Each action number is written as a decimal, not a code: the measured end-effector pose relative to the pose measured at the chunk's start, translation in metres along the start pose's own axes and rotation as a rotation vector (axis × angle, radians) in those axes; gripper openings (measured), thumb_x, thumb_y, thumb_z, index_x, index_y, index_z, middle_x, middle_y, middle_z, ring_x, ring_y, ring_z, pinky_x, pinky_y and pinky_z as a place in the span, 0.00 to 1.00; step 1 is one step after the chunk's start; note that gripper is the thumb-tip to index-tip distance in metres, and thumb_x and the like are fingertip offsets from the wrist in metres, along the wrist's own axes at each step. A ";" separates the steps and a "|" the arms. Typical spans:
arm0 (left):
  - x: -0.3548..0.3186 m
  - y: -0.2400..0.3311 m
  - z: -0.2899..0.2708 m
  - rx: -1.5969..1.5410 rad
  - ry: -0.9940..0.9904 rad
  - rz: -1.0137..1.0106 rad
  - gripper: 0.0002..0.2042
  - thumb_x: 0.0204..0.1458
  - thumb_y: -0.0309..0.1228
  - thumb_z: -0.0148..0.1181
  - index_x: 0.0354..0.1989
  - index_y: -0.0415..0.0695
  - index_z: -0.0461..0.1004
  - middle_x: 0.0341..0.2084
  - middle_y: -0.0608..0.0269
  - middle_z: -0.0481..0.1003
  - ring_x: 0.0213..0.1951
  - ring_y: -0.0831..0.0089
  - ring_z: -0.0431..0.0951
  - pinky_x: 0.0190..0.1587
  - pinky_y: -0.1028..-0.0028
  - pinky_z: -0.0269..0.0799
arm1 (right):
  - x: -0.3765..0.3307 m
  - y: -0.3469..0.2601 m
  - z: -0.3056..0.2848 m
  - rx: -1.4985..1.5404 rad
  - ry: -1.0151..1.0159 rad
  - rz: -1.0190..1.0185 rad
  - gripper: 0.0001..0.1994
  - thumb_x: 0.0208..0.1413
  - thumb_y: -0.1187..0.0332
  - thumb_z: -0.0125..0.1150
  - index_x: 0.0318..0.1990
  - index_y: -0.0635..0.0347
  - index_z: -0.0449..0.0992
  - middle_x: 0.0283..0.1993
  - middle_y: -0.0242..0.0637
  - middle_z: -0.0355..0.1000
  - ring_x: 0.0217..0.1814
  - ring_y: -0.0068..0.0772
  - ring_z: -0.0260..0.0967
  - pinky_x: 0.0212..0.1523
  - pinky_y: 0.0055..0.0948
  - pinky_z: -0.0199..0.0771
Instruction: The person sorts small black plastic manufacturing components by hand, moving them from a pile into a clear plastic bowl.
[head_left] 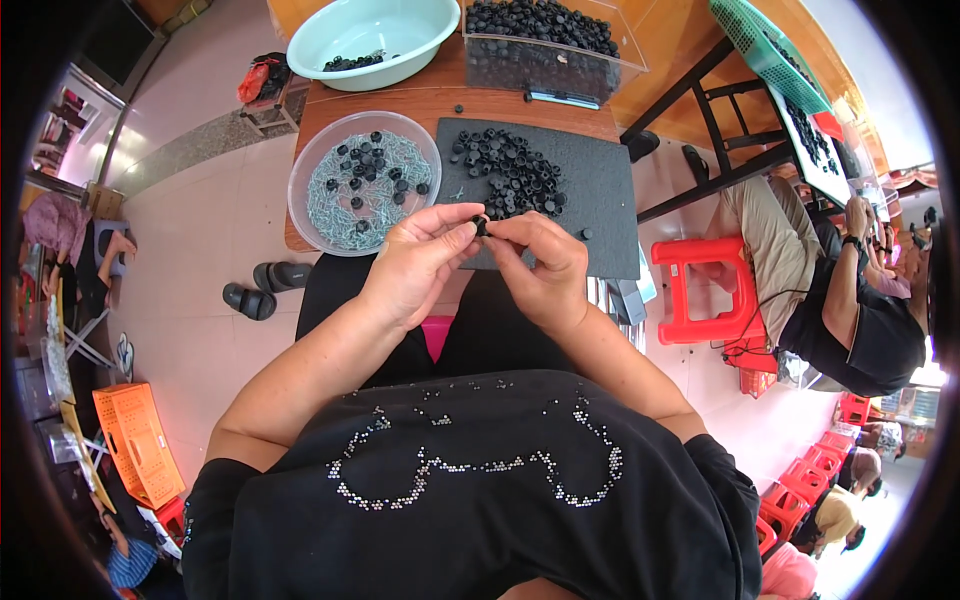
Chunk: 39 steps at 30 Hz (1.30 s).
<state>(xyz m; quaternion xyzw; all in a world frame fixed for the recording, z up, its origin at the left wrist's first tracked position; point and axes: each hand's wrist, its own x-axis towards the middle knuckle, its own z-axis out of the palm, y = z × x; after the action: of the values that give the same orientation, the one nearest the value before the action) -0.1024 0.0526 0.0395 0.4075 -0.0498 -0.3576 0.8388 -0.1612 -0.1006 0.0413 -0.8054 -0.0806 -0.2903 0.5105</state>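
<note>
Above the near edge of a dark mat (605, 190), my two hands meet at one small round black cap (481, 227). My left hand (420, 258) pinches it between thumb and forefinger. The fingertips of my right hand (548, 268) close on its other side and hide part of it; whether they hold a second tiny piece I cannot make out. Just beyond them lies a heap of similar black caps (520, 172) on the mat. To the left stands a clear round bowl (296, 190) full of thin pale blue-green pieces (335, 215), with several black caps on top.
A pale green basin (430, 55) and a clear bin (634, 68) of black caps stand at the table's back, a blue pen-like tool (563, 99) before the bin. A red stool (668, 300) and a seated person (850, 330) are right. Slippers (250, 300) lie on the floor left.
</note>
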 end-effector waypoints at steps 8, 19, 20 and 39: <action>-0.001 -0.004 0.005 0.244 0.039 0.176 0.12 0.53 0.23 0.55 0.47 0.37 0.73 0.39 0.61 0.74 0.40 0.78 0.73 0.46 0.78 0.69 | -0.003 -0.004 0.002 0.037 0.002 0.133 0.08 0.45 0.83 0.61 0.34 0.67 0.74 0.32 0.38 0.72 0.30 0.22 0.70 0.29 0.18 0.69; -0.002 -0.002 0.001 0.222 0.034 0.091 0.12 0.54 0.24 0.55 0.47 0.37 0.72 0.37 0.61 0.75 0.36 0.77 0.74 0.43 0.78 0.71 | 0.002 -0.002 0.000 -0.037 0.042 -0.055 0.07 0.41 0.82 0.63 0.29 0.65 0.75 0.30 0.38 0.73 0.27 0.28 0.70 0.26 0.21 0.70; -0.002 -0.002 0.000 0.222 0.027 0.078 0.12 0.54 0.24 0.54 0.47 0.36 0.72 0.38 0.60 0.74 0.37 0.76 0.74 0.43 0.77 0.71 | 0.002 -0.001 0.000 -0.036 0.041 -0.055 0.07 0.41 0.82 0.63 0.29 0.65 0.75 0.30 0.38 0.73 0.27 0.28 0.70 0.26 0.21 0.70; -0.008 -0.005 0.002 0.550 -0.007 0.210 0.12 0.56 0.22 0.49 0.48 0.34 0.70 0.36 0.60 0.74 0.36 0.76 0.75 0.42 0.78 0.72 | -0.010 0.021 0.013 0.752 -0.010 0.454 0.07 0.47 0.81 0.62 0.34 0.65 0.72 0.32 0.33 0.71 0.33 0.22 0.72 0.34 0.20 0.73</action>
<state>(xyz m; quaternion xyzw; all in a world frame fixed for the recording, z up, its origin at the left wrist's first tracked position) -0.1113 0.0545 0.0388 0.6111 -0.1897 -0.2435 0.7289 -0.1557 -0.0969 0.0153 -0.5622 -0.0041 -0.1172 0.8186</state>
